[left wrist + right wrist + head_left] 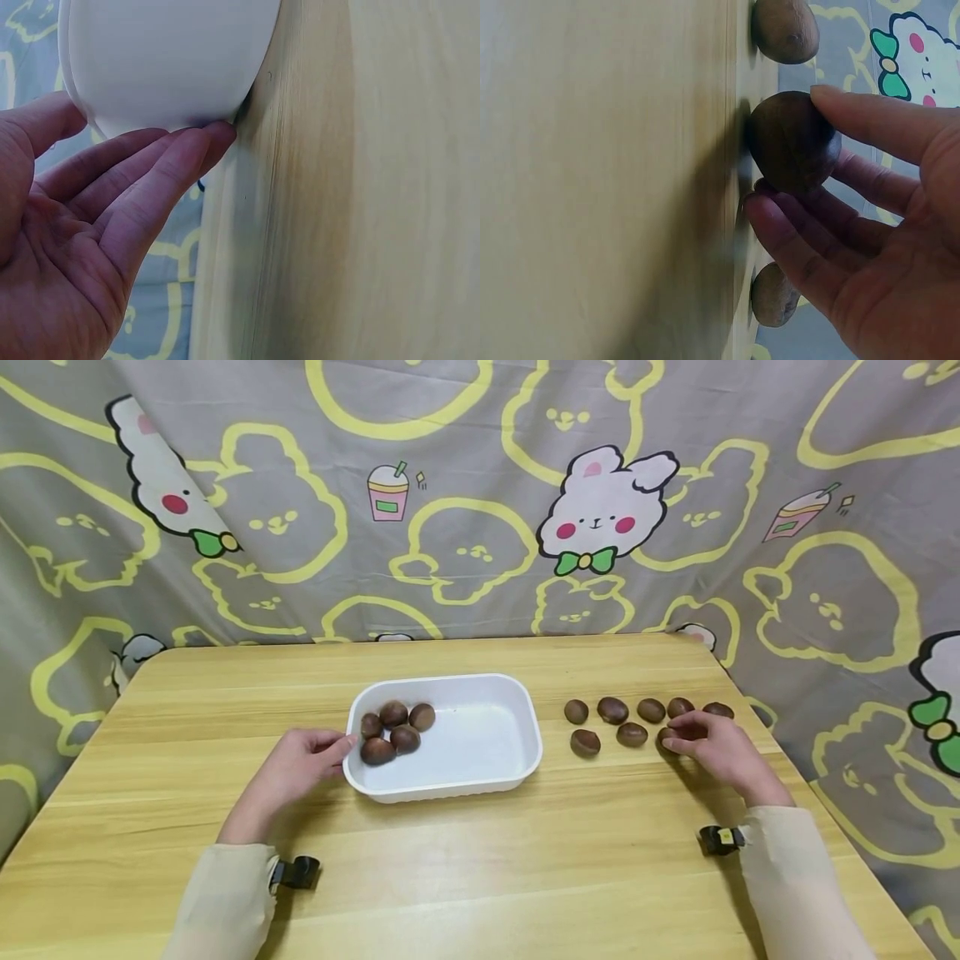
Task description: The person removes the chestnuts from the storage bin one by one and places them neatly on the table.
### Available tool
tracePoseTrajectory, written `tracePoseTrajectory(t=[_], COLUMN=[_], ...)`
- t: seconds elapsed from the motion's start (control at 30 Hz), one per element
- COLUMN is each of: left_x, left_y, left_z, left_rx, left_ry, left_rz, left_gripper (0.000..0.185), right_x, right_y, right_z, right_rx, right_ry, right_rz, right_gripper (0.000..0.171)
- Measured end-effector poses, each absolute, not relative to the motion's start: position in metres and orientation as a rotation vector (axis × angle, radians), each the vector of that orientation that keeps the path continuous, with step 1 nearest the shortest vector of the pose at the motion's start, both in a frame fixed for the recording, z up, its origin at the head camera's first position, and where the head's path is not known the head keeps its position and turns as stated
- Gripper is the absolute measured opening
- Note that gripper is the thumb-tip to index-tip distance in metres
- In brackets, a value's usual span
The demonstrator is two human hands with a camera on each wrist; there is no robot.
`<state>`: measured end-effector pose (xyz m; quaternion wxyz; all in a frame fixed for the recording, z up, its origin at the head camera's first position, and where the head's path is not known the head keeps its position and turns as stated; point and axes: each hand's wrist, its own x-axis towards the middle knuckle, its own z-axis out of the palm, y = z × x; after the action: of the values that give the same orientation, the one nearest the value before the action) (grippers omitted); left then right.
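Well to the right of the white tray (480, 747), the right hand (716, 750) pinches a chestnut (787, 142) between thumb and fingertips; its smooth, rounded shell could slip from so slight a hold and roll into the loose chestnuts (632, 734) nearby. At the tray's left end, the left hand (300, 764) grips with thumb at the rim, fingers beneath; lifting there could send the five chestnuts inside (405, 739) rolling.

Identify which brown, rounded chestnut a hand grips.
The brown, rounded chestnut at the right end of the nearer row outside the white, rectangular tray: only it is pinched by the right hand.
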<state>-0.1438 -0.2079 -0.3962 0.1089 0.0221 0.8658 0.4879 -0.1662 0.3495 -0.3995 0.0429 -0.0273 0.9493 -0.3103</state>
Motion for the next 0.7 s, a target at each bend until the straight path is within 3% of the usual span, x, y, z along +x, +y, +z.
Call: tracePoseTrajectory(t=[0.7], left_x=[-0.1450], left_y=[-0.2082], left_z=[-0.3960], left_rx=[0.085], left_ry=[2.542], left_rz=[1.437], left_gripper=[0.048], right_x=[-0.1655], right_y=[0.3521], right_z=[-0.3973], right_rx=[-0.105], right_ry=[2.873], right_rz=[-1.004], right_gripper=[0.045])
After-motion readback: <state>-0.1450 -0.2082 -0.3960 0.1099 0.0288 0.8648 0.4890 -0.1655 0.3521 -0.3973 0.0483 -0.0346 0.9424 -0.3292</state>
